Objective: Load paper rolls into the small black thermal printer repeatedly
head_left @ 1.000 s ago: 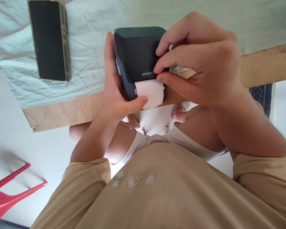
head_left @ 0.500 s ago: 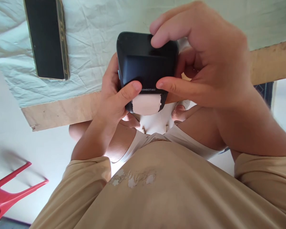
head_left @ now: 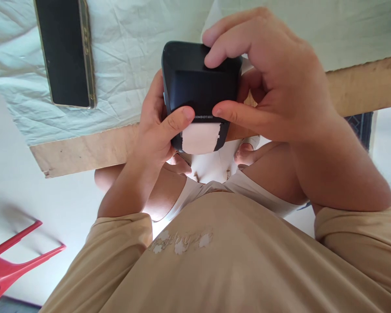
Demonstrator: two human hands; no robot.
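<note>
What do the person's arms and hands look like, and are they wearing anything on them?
The left hand and right hand are bare, with no gloves, rings or watch showing. The forearms are uncovered too. Plain tan sleeves end near the elbows.

One device (head_left: 202,89), one phone (head_left: 63,54) — sleeves (head_left: 124,234) (two)

The person's forearms (head_left: 127,184) angle inward, left hand (head_left: 159,119) cupped with thumb (head_left: 178,121) turned inward, right hand (head_left: 276,82) arched higher, fingers (head_left: 230,43) curled, thumb tips (head_left: 219,109) facing each other, near but apart.
</note>
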